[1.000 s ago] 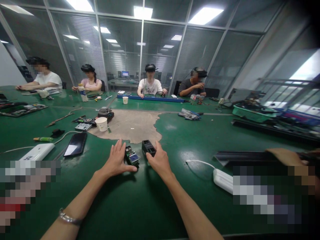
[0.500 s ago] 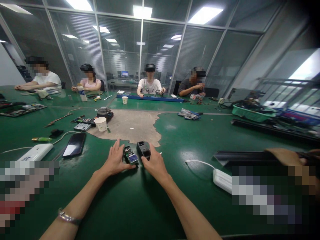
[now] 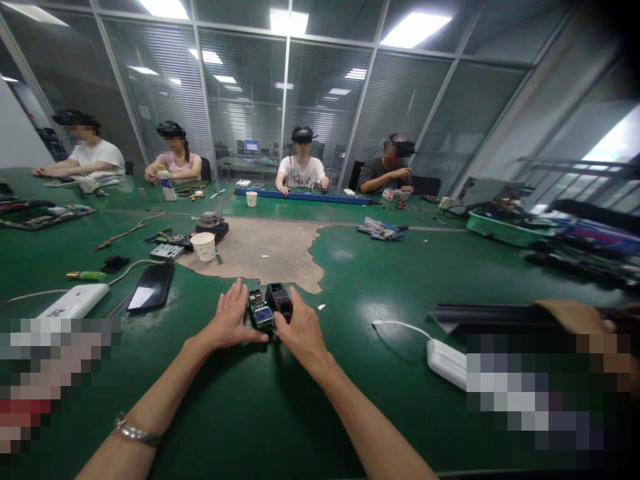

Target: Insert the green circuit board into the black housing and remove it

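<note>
A small circuit board with a blue-grey screen [image 3: 263, 316] sits on the green table in front of me. My left hand [image 3: 231, 319] is at its left side, fingers spread, thumb along its near edge. Right beside the board stands a black plastic housing [image 3: 279, 299]. My right hand [image 3: 302, 328] grips the housing from the right, with the thumb on the near side and the fingers behind it. The housing and board are close together; whether they touch is unclear.
A phone [image 3: 151, 288] and white power strip [image 3: 73, 304] lie left; a paper cup [image 3: 203, 247] stands beyond. Gloves [image 3: 379, 229], another white strip [image 3: 447, 363] and a dark metal profile [image 3: 480, 315] are to the right. Several people sit across the table.
My right hand has moved left with the black housing, narrowing the gap to the circuit board. My left hand has barely moved.
</note>
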Tool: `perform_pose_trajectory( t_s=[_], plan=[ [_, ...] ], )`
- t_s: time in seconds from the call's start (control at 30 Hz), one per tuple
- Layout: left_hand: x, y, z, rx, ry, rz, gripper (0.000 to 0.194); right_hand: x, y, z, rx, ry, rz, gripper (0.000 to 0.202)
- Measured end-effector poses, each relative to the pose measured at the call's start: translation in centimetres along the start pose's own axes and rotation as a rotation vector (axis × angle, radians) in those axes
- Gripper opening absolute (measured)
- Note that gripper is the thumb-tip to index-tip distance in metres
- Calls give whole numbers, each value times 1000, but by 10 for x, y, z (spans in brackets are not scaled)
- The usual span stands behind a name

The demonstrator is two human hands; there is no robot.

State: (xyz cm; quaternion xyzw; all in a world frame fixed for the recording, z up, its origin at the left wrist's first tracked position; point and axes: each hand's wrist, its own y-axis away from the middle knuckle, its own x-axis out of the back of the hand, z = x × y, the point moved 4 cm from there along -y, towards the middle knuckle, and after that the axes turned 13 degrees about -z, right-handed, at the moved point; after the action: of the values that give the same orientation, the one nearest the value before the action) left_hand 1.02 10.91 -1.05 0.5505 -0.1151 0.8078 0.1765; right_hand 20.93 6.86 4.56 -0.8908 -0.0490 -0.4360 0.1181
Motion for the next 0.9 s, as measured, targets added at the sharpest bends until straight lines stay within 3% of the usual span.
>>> perform_pose_trajectory(
  t_s=[0.1,0.27,0.47,0.73,0.9],
  plan=[
    [0,0,4,4,-7,-4,133,11,-2,3,-22,-38,64,63],
    [3,2,2,-9,23,-10,138,17,0,-12,121,-159,176,60],
    [2,5,-6,-7,48,-52,147,7,0,-34,166,-123,64,58],
    [3,3,-10,-5,82,-86,153,14,-2,-52,169,18,-23,47],
    [6,5,-9,-28,94,-88,152,6,-1,-59,162,114,-70,43]
  ],
)
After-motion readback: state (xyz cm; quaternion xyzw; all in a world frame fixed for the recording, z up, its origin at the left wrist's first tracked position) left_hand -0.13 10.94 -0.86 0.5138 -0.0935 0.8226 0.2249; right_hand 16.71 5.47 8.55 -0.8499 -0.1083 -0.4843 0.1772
